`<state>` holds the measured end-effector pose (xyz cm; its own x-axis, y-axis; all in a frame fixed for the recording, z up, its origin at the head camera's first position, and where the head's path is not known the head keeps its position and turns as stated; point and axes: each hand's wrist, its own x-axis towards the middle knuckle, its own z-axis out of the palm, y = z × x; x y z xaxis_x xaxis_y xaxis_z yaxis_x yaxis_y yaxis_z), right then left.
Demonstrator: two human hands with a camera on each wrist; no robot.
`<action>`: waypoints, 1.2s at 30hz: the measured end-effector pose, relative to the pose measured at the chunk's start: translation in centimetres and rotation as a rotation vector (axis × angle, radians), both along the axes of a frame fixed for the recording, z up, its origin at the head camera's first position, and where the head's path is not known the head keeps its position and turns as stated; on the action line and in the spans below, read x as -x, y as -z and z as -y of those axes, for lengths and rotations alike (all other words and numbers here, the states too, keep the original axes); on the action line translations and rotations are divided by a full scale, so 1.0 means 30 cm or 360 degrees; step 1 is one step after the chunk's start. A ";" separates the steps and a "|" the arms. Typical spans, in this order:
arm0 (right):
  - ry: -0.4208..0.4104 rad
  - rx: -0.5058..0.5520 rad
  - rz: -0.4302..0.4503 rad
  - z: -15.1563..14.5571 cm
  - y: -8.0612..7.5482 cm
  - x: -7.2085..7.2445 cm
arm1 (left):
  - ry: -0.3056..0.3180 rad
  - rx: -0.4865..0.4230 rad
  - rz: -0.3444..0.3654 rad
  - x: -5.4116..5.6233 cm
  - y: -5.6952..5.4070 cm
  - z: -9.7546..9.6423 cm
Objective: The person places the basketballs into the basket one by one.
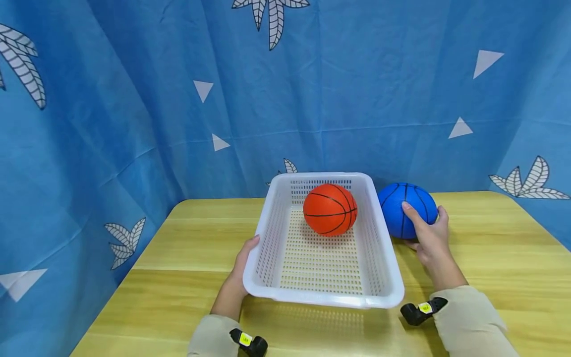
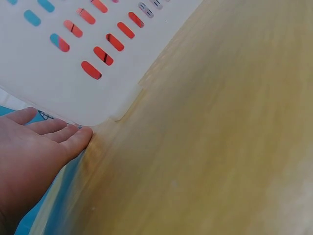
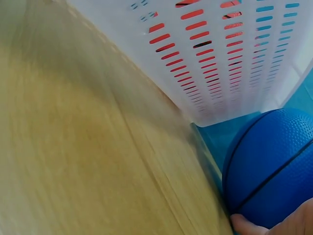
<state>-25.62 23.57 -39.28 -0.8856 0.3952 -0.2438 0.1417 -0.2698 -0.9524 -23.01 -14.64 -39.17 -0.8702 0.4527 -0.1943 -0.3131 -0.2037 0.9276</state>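
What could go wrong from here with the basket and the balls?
The blue ball is round, so it might slip from the grip of the right hand and roll away. The orange ball lies loose in the white basket, so it may roll if the basket is tilted.

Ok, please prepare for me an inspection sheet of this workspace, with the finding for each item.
Surface: yellowish wood-grain table.
Job's things: white perforated basket; orange-red ball inside, towards its far end; blue ball outside, by its right side.
Clutter: nothing seen.
Grippers: bare hands; left hand touches the basket's left side, right hand holds the blue ball; each beige sleeve carries a black device.
Cables: nothing seen.
Surroundings: blue curtain with white leaf and triangle prints, behind the table.
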 end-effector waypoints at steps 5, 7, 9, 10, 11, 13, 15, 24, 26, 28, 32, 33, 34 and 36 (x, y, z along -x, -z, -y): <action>-0.0023 -0.0003 -0.0022 0.003 -0.001 0.003 | 0.0000 0.0000 0.0007 0.002 0.000 0.000; -0.0017 0.0008 -0.0029 0.005 0.001 0.003 | 0.0001 -0.0006 0.0004 0.003 0.001 0.001; -0.0008 0.0029 -0.0034 0.006 0.004 0.005 | 0.0004 -0.0008 -0.0004 0.002 0.001 0.001; 0.0002 0.0042 -0.0032 0.006 0.006 0.006 | 0.0003 -0.0010 -0.0005 0.002 0.000 0.001; 0.0017 0.0062 -0.0029 0.005 0.008 0.006 | 0.0005 -0.0009 -0.0009 0.001 0.000 0.001; 0.0055 0.0115 -0.0025 0.001 0.012 0.008 | 0.0004 -0.0013 -0.0007 0.000 -0.001 0.002; 0.0095 0.0173 -0.0018 -0.005 0.015 0.007 | 0.0003 -0.0013 -0.0004 -0.001 -0.001 0.002; 0.0192 0.0416 -0.0294 -0.045 -0.067 -0.032 | 0.0002 -0.0025 -0.0019 0.004 0.001 0.000; 0.0150 0.0454 -0.0460 -0.045 -0.095 -0.049 | -0.0001 -0.0029 -0.0021 0.004 -0.001 -0.002; 0.0070 0.0455 -0.0629 -0.039 -0.118 -0.067 | -0.0004 -0.0024 -0.0019 0.002 -0.003 -0.003; -0.0110 0.0388 -0.0882 -0.012 -0.158 -0.101 | -0.0007 -0.0015 -0.0019 -0.001 -0.007 -0.003; -0.0153 0.0360 -0.0916 -0.005 -0.166 -0.109 | -0.0003 -0.0013 -0.0021 -0.002 -0.007 -0.003; -0.0191 0.0343 -0.0944 0.003 -0.174 -0.116 | -0.0001 -0.0013 -0.0021 -0.002 -0.006 -0.003; -0.0275 0.0281 -0.0982 0.020 -0.185 -0.130 | 0.0004 -0.0017 -0.0027 -0.002 -0.004 -0.004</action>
